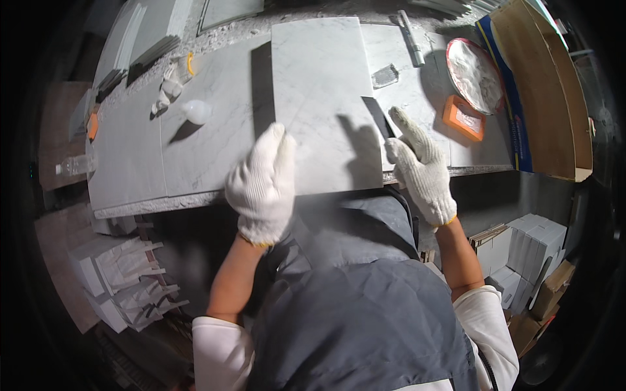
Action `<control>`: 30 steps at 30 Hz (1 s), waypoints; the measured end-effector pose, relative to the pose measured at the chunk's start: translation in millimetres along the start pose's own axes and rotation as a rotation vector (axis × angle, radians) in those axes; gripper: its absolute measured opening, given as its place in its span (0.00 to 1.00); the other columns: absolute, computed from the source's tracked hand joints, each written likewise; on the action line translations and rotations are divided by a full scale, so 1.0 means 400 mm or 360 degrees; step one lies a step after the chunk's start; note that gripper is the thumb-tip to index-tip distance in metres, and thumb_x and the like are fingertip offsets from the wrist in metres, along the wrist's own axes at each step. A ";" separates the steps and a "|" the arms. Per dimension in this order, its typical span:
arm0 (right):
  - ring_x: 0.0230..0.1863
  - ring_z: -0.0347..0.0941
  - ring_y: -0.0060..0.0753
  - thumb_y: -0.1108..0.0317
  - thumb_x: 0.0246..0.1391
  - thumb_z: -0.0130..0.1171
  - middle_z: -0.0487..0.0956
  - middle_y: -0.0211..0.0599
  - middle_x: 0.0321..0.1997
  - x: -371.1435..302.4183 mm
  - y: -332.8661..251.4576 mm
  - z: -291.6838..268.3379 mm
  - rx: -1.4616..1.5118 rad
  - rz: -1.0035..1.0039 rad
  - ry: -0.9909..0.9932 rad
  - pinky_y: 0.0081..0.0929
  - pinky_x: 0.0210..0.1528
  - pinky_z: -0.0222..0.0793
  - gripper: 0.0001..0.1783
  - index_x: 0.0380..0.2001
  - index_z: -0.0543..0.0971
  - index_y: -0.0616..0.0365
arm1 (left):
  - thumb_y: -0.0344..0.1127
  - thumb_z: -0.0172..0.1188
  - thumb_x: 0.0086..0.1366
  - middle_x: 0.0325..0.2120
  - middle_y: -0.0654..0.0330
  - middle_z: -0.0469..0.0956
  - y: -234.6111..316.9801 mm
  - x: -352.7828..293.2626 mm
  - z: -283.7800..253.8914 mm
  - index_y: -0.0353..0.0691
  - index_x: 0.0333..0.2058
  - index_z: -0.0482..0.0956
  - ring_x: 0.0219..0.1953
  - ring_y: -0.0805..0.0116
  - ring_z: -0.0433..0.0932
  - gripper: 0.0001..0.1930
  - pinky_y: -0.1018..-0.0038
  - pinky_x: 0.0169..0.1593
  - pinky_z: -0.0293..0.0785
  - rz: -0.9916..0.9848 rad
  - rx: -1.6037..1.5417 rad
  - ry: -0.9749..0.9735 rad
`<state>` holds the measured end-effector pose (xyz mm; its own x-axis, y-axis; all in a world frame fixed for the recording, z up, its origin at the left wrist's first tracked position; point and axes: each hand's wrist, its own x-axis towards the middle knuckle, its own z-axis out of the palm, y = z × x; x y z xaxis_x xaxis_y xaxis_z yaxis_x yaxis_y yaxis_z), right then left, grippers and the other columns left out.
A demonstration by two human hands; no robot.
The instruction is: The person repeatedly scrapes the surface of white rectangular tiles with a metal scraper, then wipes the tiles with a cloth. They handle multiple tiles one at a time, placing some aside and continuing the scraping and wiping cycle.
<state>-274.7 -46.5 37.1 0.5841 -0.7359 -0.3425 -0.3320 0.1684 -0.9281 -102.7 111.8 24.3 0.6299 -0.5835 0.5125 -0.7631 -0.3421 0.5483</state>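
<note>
A pale marble-patterned slab [323, 72] lies lengthwise before me, its near end at the bench edge. My left hand [262, 186], in a white knitted glove, is at the slab's near left edge, fingers bunched together; their undersides are hidden. On the right, my gloved right hand [422, 169] is beside the slab's other long edge. Between its thumb and fingers sits a dark flat strip [375, 116], its far end overlapping the slab. The shadow of this hand and the strip falls across the slab.
A rounded white object [195, 112] and a crumpled glove [171, 85] lie leftward. To the right are a red-rimmed dish of white paste [474, 75], an orange block-shaped box [464, 118], a tube [411, 39] and a cardboard box [541, 91]. White boxes [536, 244] stand below.
</note>
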 end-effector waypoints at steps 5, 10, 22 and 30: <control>0.28 0.70 0.14 0.63 0.66 0.65 0.78 0.27 0.32 -0.009 -0.007 0.021 0.0191 -0.0058 -0.0093 0.16 0.31 0.69 0.38 0.74 0.63 0.61 | 0.32 0.69 0.64 0.34 0.56 0.86 0.038 0.007 0.016 0.39 0.47 0.84 0.23 0.64 0.80 0.13 0.67 0.26 0.72 0.0713 0.0461 -0.0259; 0.27 0.70 0.14 0.63 0.65 0.65 0.77 0.26 0.30 -0.001 0.002 0.026 0.0210 -0.0020 -0.0039 0.18 0.29 0.69 0.37 0.73 0.65 0.61 | 0.33 0.69 0.64 0.40 0.55 0.86 0.003 0.033 0.012 0.38 0.48 0.84 0.24 0.58 0.79 0.14 0.63 0.28 0.74 0.0541 0.0628 -0.0071; 0.22 0.66 0.10 0.68 0.65 0.65 0.77 0.23 0.30 0.018 -0.016 -0.075 0.0173 0.0019 0.0135 0.13 0.23 0.63 0.28 0.67 0.74 0.59 | 0.29 0.66 0.67 0.34 0.54 0.86 -0.076 0.014 0.008 0.35 0.49 0.83 0.29 0.64 0.82 0.12 0.69 0.33 0.79 0.0068 -0.0146 -0.0139; 0.30 0.76 0.15 0.67 0.63 0.66 0.86 0.28 0.36 0.064 -0.025 -0.440 -0.1149 -0.0441 0.0899 0.19 0.30 0.72 0.13 0.50 0.87 0.55 | 0.26 0.56 0.75 0.33 0.58 0.77 -0.013 -0.018 -0.012 0.28 0.57 0.73 0.28 0.81 0.71 0.15 0.82 0.27 0.71 -0.1160 -0.1223 -0.0393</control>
<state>-386.7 -182.4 63.1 0.3299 -0.9282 0.1721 -0.7223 -0.3655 -0.5871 -102.6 121.2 21.0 0.7825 -0.5883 -0.2039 0.1313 -0.1641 0.9777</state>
